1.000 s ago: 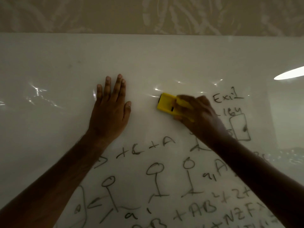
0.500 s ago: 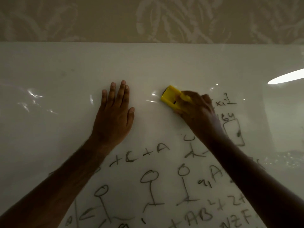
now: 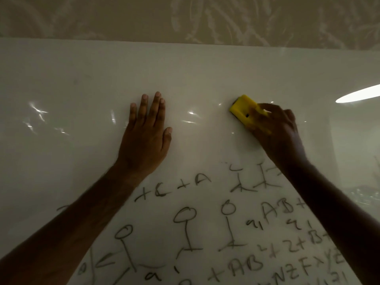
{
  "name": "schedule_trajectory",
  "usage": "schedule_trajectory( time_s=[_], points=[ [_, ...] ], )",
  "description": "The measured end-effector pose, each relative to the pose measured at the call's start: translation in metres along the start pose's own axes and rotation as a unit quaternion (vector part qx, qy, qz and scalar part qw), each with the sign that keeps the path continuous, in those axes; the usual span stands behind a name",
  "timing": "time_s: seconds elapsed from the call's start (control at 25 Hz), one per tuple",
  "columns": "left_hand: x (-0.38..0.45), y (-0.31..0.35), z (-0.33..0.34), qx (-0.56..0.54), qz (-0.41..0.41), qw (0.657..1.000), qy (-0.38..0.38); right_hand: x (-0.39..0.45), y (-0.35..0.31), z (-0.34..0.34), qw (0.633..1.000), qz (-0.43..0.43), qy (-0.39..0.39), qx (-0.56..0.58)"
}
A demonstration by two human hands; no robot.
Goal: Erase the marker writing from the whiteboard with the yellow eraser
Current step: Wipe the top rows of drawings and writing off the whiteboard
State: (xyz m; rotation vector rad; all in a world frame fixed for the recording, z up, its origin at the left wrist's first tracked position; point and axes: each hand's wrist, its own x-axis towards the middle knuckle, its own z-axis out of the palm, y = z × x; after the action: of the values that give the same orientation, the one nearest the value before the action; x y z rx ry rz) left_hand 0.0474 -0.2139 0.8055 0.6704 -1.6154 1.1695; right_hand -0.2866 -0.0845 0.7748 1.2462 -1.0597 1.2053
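The whiteboard [image 3: 82, 83] fills most of the head view. My right hand [image 3: 279, 136] grips the yellow eraser [image 3: 244, 110] and presses it against the board at the upper right, above the writing. Dark marker writing [image 3: 205, 233], letters, plus signs and stick figures, covers the lower middle and lower right of the board. My left hand [image 3: 146, 136] lies flat on the board with fingers close together, left of the eraser and holding nothing. My right hand and forearm hide part of the writing.
A beige wall with a pale leaf pattern [image 3: 205, 17] runs above the board's top edge. A bright lamp reflection [image 3: 357, 95] shines on the board at the far right. The board's upper and left areas carry only glare streaks.
My right hand has swept the eraser to the right over the "Exi" writing and the box drawing, which no longer show. My left hand has stayed flat on the board. The camera view shifted slightly.
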Motion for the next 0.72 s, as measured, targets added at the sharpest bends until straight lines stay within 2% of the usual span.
schedule_trajectory(
  time_s=[0.08, 0.16, 0.32, 0.52, 0.64, 0.72],
  points=[
    [0.002, 0.004, 0.001, -0.004, 0.002, 1.0, 0.002, 0.006, -0.02, 0.007, 1.0, -0.016, -0.003, 0.0],
    [0.003, 0.004, 0.001, -0.005, 0.006, 1.0, 0.005, -0.011, -0.032, 0.009, 0.998, -0.067, -0.016, -0.004],
    [0.003, 0.004, 0.002, 0.002, 0.015, 1.0, 0.012, -0.057, -0.019, -0.01, 0.994, -0.106, -0.037, -0.001],
    [0.004, 0.006, 0.002, -0.002, 0.012, 1.0, 0.007, -0.022, 0.047, -0.016, 0.996, -0.08, -0.023, -0.044],
    [0.008, 0.015, 0.003, -0.005, 0.015, 1.0, 0.007, 0.021, 0.038, -0.01, 0.999, 0.028, -0.005, -0.022],
    [0.011, 0.019, 0.003, -0.005, 0.017, 1.0, 0.008, 0.025, 0.021, -0.006, 0.999, 0.039, -0.009, -0.008]
  ],
)
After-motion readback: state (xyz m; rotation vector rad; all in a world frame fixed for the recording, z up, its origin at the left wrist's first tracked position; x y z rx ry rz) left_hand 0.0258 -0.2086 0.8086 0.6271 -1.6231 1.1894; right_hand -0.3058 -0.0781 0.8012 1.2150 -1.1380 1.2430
